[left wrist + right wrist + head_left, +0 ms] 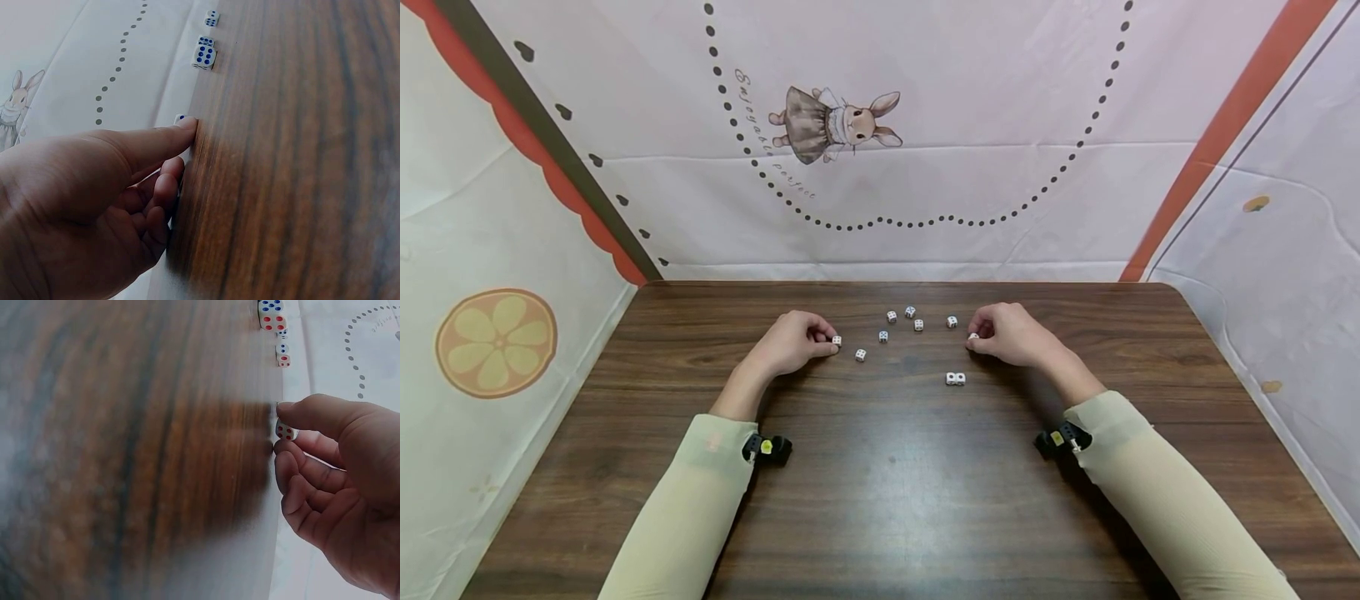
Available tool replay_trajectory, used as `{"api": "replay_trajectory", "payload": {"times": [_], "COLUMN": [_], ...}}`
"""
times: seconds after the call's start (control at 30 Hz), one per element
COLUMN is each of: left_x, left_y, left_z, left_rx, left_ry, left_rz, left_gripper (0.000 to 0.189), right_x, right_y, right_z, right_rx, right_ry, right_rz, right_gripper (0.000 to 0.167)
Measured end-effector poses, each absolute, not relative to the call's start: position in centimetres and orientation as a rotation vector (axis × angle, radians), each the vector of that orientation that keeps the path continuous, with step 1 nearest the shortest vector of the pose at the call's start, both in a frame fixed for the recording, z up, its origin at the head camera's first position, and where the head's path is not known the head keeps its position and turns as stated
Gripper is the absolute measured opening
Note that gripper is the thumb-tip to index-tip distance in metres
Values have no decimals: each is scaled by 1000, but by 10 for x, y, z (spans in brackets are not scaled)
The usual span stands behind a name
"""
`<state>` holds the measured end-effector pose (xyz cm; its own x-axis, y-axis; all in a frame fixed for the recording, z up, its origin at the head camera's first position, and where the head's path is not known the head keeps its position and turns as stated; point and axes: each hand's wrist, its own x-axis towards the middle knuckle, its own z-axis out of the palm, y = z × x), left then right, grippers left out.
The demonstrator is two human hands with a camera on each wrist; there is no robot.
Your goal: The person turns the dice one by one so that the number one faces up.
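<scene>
Two dice stand side by side, touching, as a pair on the tabletop. The left hand, well to the left of the pair and a little beyond it, pinches the left die between thumb and finger. The right hand, beyond the pair and to its right, pinches the right die likewise, the other fingers curled beneath. Whether either held die is clear of the wood cannot be told. A lone die sits straight beyond the pair, near the right hand's fingers; four dice are scattered beyond the pair and to its left; a stray die lies left of the pair, near the left die. Both grips seem to be at the very fingertips, so a squeeze off centre could make a small die slip out or twist to another face. A leftward sweep of the right hand would likely knock the lone die, and a rightward one of the left hand the stray die. A held die brought down carelessly against the pair could split it.
</scene>
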<state>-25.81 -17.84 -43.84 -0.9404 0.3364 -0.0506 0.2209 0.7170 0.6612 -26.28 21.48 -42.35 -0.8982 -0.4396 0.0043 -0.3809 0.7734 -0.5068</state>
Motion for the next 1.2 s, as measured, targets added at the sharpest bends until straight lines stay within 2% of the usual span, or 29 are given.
{"api": "replay_trajectory", "payload": {"times": [0.87,1.2], "left_x": [-258,-259], "left_y": [-178,-179], "left_z": [-438,-440], "left_rx": [446,445], "left_ry": [2752,2760], "left_rz": [1025,1029], "left_gripper": [10,10], "right_x": [-263,-263], "right_y": [223,225], "right_z": [-428,-428], "right_rx": [-655,-635], "right_ry": [2804,2815], "right_rz": [-918,-867], "right_gripper": [8,15]}}
